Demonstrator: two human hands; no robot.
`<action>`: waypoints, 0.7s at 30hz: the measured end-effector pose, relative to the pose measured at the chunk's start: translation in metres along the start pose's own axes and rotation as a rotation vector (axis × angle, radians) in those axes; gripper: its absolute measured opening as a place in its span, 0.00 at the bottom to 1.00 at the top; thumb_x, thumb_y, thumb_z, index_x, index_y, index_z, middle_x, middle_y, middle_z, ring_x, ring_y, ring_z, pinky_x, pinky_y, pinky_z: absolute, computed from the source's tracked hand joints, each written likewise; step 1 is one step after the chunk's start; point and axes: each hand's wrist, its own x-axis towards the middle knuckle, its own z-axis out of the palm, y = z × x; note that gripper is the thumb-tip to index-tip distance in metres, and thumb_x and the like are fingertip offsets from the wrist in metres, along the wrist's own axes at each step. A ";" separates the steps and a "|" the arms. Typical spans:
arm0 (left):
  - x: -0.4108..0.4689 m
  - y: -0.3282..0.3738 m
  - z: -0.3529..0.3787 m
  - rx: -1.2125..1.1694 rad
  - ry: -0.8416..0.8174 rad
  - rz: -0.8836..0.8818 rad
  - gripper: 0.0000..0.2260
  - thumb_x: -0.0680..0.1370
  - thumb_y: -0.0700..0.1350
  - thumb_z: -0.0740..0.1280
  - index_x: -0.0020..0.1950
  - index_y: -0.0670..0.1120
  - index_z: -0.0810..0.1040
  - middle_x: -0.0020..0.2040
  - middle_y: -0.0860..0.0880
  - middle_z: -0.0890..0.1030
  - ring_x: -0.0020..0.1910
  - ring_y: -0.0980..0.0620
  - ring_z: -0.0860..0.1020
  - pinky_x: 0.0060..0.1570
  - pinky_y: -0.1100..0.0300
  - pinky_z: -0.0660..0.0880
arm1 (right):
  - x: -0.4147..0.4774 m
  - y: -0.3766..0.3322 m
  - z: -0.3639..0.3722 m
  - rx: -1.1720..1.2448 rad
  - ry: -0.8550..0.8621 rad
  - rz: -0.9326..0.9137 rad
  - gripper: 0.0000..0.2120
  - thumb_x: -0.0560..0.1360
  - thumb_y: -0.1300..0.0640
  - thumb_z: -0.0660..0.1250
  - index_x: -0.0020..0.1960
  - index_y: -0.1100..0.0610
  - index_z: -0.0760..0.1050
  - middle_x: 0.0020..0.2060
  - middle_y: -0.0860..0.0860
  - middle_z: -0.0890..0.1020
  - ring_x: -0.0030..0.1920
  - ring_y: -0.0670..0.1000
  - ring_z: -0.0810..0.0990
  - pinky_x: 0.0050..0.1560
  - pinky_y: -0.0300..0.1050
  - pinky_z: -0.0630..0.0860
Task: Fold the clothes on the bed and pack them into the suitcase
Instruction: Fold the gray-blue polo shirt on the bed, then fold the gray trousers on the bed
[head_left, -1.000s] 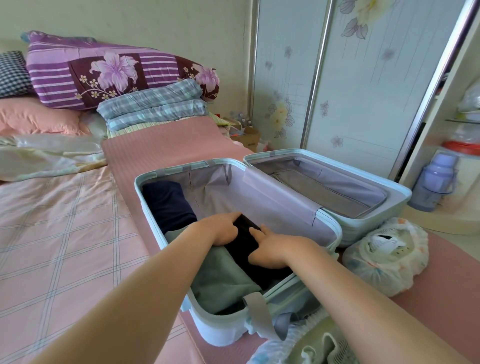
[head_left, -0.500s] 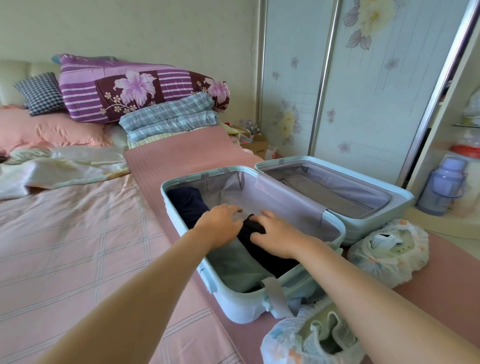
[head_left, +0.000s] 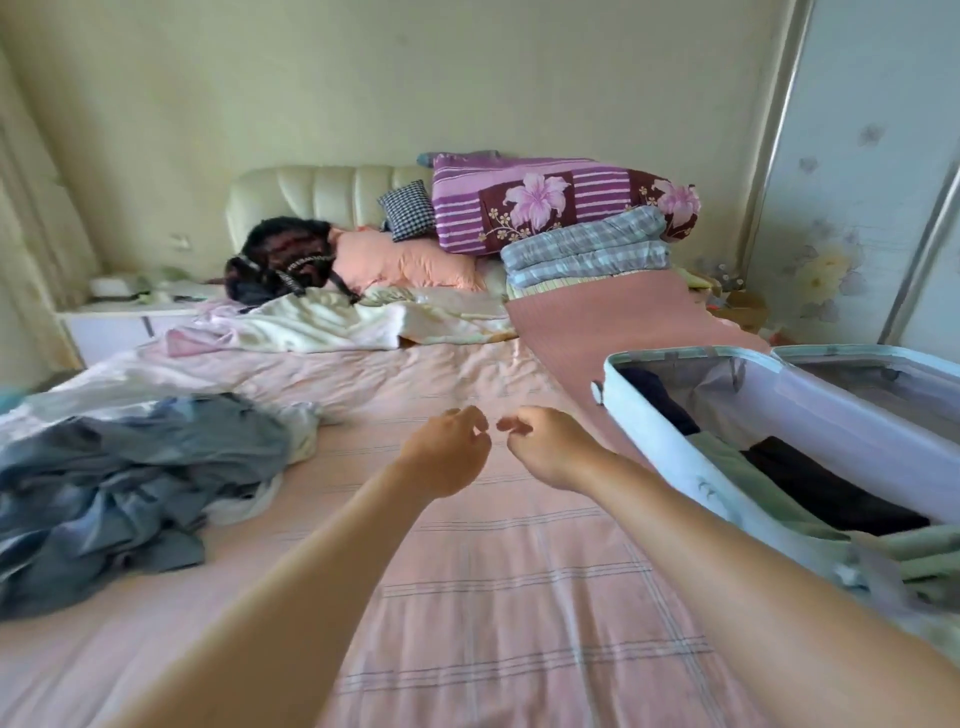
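left hand (head_left: 447, 452) and right hand (head_left: 550, 447): both were held out side by side over the bed (head_left: 493, 571). the fingertips were near each other but apart. the fingers of each hand were loosely curled and relaxed, and neither hand held anything. could not tell whether they touched the pink checked sheet below.

suitcase (head_left: 639, 415): lay open on a pink mat (head_left: 613, 322) along the right side of the bed. it was just to the right of the right hand and not touched. the near half held folded items:
- a navy piece (head_left: 660, 400) at the far end
- a green garment (head_left: 753, 488) along the left wall
- a black garment (head_left: 831, 493) touching the green one on its right

the other half showed a grey lining at the frame edge; its contents could not be made out.

heap of clothes (head_left: 130, 467): unfolded grey-blue and white fabric, crumpled at the left of the bed. it was left of the left hand, apart from it and well apart from the suitcase.

head of bed:
- cream headboard (head_left: 322, 197) against the wall
- black bag (head_left: 285, 260) in front of it
- pink pillow (head_left: 405, 262) beside the bag
- small checked cushion (head_left: 408, 210) leaning above the pillow
- purple floral quilt (head_left: 545, 208) rolled at the right, resting on a folded plaid blanket (head_left: 587, 254)
- crumpled pale sheet (head_left: 322, 322) below the bag and pillow

white nightstand (head_left: 119, 322) at far left. flowered wardrobe door (head_left: 872, 182) at far right.
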 end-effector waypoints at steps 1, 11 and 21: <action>-0.010 -0.029 -0.012 0.025 -0.010 -0.045 0.15 0.80 0.50 0.56 0.65 0.53 0.73 0.63 0.50 0.76 0.61 0.46 0.75 0.59 0.52 0.72 | 0.006 -0.021 0.025 -0.009 -0.044 -0.019 0.19 0.78 0.55 0.59 0.67 0.50 0.77 0.65 0.48 0.79 0.64 0.51 0.76 0.60 0.43 0.74; -0.090 -0.284 -0.111 0.285 0.085 -0.294 0.19 0.80 0.47 0.58 0.71 0.51 0.69 0.69 0.48 0.71 0.67 0.45 0.69 0.64 0.49 0.68 | 0.066 -0.198 0.235 -0.025 -0.268 -0.248 0.25 0.78 0.55 0.64 0.75 0.52 0.68 0.72 0.51 0.71 0.70 0.53 0.72 0.67 0.44 0.69; -0.085 -0.413 -0.152 0.306 0.202 -0.391 0.36 0.79 0.45 0.60 0.81 0.57 0.42 0.82 0.51 0.45 0.80 0.46 0.48 0.76 0.43 0.53 | 0.159 -0.238 0.325 -0.437 -0.072 -0.416 0.27 0.83 0.53 0.56 0.81 0.56 0.55 0.80 0.53 0.57 0.79 0.55 0.56 0.76 0.56 0.60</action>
